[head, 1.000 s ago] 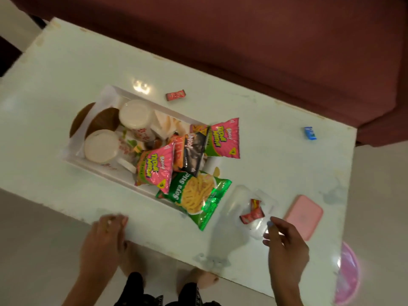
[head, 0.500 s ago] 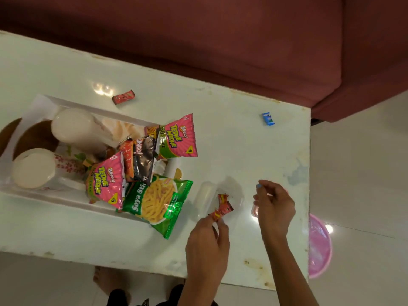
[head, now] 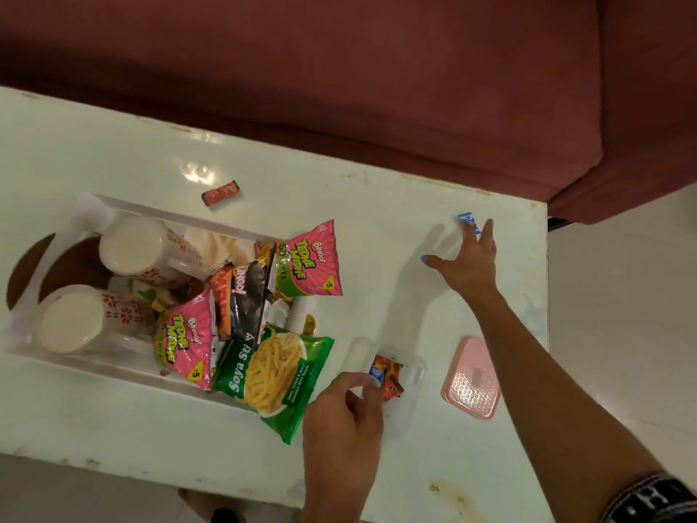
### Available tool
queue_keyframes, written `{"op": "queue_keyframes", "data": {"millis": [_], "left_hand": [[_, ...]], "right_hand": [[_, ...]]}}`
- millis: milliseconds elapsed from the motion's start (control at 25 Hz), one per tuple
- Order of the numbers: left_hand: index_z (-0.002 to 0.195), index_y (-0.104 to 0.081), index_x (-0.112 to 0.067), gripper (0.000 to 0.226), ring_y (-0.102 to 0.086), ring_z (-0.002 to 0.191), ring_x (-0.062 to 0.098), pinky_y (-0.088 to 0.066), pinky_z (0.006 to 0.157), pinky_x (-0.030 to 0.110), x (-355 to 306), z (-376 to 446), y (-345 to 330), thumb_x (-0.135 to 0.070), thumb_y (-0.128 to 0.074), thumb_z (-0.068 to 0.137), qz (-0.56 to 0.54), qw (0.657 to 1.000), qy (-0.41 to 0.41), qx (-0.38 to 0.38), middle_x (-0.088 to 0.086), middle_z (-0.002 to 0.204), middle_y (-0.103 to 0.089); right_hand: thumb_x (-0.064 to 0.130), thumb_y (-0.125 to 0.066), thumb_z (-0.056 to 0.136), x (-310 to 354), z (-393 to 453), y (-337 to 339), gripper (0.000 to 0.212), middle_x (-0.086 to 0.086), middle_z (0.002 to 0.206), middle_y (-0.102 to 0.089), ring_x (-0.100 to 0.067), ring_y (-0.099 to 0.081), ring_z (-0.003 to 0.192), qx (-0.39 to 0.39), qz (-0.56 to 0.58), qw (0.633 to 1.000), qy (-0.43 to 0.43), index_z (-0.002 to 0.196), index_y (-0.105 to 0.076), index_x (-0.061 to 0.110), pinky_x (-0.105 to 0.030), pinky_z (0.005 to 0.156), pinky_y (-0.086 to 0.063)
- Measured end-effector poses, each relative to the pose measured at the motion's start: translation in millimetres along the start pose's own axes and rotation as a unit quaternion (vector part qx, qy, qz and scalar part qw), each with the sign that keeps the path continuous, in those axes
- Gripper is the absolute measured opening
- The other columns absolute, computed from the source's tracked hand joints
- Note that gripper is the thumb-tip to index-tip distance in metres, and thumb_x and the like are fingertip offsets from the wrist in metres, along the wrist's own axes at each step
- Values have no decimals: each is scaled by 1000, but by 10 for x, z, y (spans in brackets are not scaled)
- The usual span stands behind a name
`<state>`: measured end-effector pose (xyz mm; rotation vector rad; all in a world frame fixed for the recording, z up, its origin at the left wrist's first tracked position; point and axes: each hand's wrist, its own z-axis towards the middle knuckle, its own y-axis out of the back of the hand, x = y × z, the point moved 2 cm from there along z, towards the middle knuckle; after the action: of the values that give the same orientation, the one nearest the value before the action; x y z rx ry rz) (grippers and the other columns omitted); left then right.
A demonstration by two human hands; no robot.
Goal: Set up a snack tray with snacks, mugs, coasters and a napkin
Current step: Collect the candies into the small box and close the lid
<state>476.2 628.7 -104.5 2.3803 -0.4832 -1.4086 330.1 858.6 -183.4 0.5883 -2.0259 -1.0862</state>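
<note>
A white tray (head: 124, 205) on the table holds two flowered mugs (head: 139, 251) (head: 75, 318), brown coasters (head: 71, 264), a pale napkin (head: 222, 241) and several snack packets, among them a pink one (head: 307, 260) and a green Soya Sticks bag (head: 273, 375) hanging over the rim. To the right stands a small clear container (head: 413, 375) with red candies (head: 390, 383) in it. My left hand (head: 343, 420) curls at its near rim, fingertips beside the candies. My right hand (head: 467, 260) is spread flat at the far edge, fingers touching a small blue candy (head: 467, 220).
A pink lid (head: 471, 379) lies right of the container, under my right forearm. A loose red candy (head: 220, 193) sits behind the tray. A maroon sofa (head: 377, 88) runs along the table's far side. The table's right edge (head: 545, 296) is close to my right hand.
My right hand has stretched from beside the container out to the blue candy at the far edge. The red candy my left hand held now lies in the container.
</note>
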Motion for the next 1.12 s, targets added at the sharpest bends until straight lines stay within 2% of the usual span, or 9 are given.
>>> {"op": "queue_keyframes", "data": {"millis": [80, 200, 320, 400, 480, 600, 760, 1000, 1120], "left_hand": [[80, -65, -31, 13, -52, 49, -1, -37, 46, 8, -184, 47, 66, -20, -59, 85, -45, 999, -17, 3, -23, 51, -57], [77, -65, -34, 16, -50, 45, 1, -34, 42, 6, -454, 222, 293, -19, -60, 83, -81, 994, -72, -10, -20, 51, -56], [79, -67, -30, 11, -50, 44, 1, -38, 45, 12, -672, 650, 690, -25, -57, 79, -60, 986, -147, -44, -15, 51, -58], [83, -67, -27, 12, -54, 50, -4, -36, 48, 3, -766, 1097, 979, -20, -58, 81, 4, 976, -202, -77, -17, 53, -57], [85, -69, -19, 12, -58, 56, -1, -37, 56, 3, -833, 1644, 1197, -15, -59, 82, 95, 963, -230, -105, -13, 68, -64], [93, -69, -7, 17, -64, 82, 21, -41, 75, 20, -800, 2477, 1298, -10, -56, 83, 269, 941, -191, -72, 13, 99, -66], [113, -48, 3, 33, -52, 107, 37, -47, 86, 42, -507, 3008, 1308, -2, -57, 82, 445, 886, -127, -17, 24, 117, -51], [108, -47, 6, 28, -53, 98, 42, -47, 80, 46, -218, 3158, 1246, -2, -55, 82, 488, 854, -179, 20, 29, 109, -53], [98, -54, 7, 21, -58, 88, 38, -43, 70, 38, -242, 3146, 1260, -7, -56, 82, 435, 883, -179, 13, 27, 98, -62]], "right_hand": [[50, -70, 75, 36, 163, -31, 93, -8, 160, 11, -33, 0, 147, 14, -47, 999, 7, 148, -19, 24, -52, 114, -22], [51, -61, 83, 110, 250, -131, 83, -9, 160, 0, -32, -1, 147, 45, -87, 995, 23, 148, -21, 18, -52, 115, -21], [30, -57, 90, 249, 69, -259, 61, -9, 154, -27, -32, -23, 141, 25, -91, 994, 47, 142, -35, 8, -46, 108, -35], [15, -54, 91, 380, -188, -373, 47, -9, 144, -42, -32, -41, 130, 11, -97, 993, 61, 136, -45, 6, -41, 102, -43], [3, -51, 88, 506, -480, -488, 42, -9, 134, -52, -32, -51, 120, 16, -99, 993, 61, 130, -52, 6, -37, 95, -47], [-3, -51, 83, 698, -831, -633, 36, -11, 122, -57, -30, -58, 107, 43, -99, 993, 40, 118, -58, 5, -34, 89, -50], [-1, -52, 84, 892, -1061, -766, 34, -8, 127, -51, -27, -56, 110, 76, -109, 991, 25, 116, -55, 7, -32, 88, -47], [-3, -52, 84, 790, -1030, -797, 36, -8, 119, -60, -26, -62, 102, 54, -89, 994, 29, 118, -57, 10, -31, 84, -49], [2, -52, 87, 681, -1034, -793, 38, -4, 122, -65, -26, -64, 103, 11, -27, 999, 18, 122, -59, 16, -28, 87, -47]]}}
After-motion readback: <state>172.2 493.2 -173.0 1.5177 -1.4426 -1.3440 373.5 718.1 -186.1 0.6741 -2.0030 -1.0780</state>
